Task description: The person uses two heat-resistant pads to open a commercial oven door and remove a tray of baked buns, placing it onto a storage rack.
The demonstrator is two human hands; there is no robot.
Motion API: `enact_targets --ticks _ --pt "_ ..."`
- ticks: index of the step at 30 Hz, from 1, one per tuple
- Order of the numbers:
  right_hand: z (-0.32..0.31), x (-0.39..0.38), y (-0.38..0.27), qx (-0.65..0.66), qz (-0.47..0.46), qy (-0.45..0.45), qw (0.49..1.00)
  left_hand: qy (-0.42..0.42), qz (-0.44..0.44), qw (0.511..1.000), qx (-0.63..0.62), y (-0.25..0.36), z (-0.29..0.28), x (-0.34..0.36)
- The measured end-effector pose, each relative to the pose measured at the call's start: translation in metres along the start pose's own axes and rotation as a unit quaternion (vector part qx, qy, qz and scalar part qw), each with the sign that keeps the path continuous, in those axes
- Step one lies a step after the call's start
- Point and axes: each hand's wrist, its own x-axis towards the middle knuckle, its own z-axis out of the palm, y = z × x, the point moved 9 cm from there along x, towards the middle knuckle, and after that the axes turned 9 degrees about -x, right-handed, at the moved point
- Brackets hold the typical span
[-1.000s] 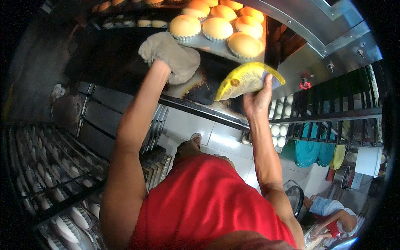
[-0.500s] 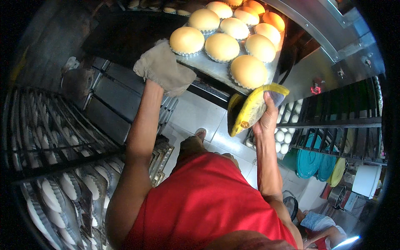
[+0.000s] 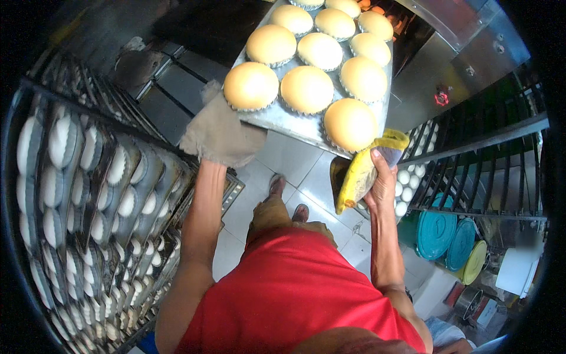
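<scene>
A metal tray [image 3: 289, 125] of several round golden buns [image 3: 306, 88] in fluted tins is raised at the oven's mouth. Under a grey cloth [image 3: 212, 130], my left hand [image 3: 227, 143] grips the tray's near-left corner, its fingers hidden. My right hand [image 3: 380, 180] is closed on a folded pad [image 3: 355, 186] with a yellow edge, which meets the tray's near-right corner.
The steel oven front [image 3: 457, 65] has a red knob [image 3: 441, 98]. Racks of pale rounds in tins [image 3: 124, 165] stand left; a rack [image 3: 471, 165], pale balls [image 3: 404, 192] and lidded tubs [image 3: 436, 227] are right. Another person [image 3: 442, 336] is partly visible lower right.
The tray of buns has come out of the oven toward me, over the tiled floor. Both my hands have drawn back and lower with it, and more of the left rack shows.
</scene>
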Motion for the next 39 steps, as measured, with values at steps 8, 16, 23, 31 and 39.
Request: enact_targets --ticks 8,16,23,31,39 --pt "-0.031 -0.121 0.006 -0.053 -0.02 0.032 0.998 -0.016 -0.049 0.999 0.004 0.032 -0.076 -0.124" --pt "-0.079 -0.263 0.038 -0.049 0.006 0.102 0.994 -0.097 -0.064 0.993 -0.035 0.064 -0.122 -0.219" --pt "-0.162 -0.364 0.066 -0.055 0.025 0.183 0.981 -0.22 -0.004 0.973 -0.068 0.137 -0.098 -0.27" --pt "-0.272 -0.441 0.069 -0.088 0.004 0.305 0.948 -0.407 0.154 0.887 -0.157 0.226 0.002 -0.312" --pt "-0.371 -0.48 0.09 -0.098 0.047 0.358 0.927 -0.481 0.16 0.814 -0.284 0.288 0.113 -0.359"
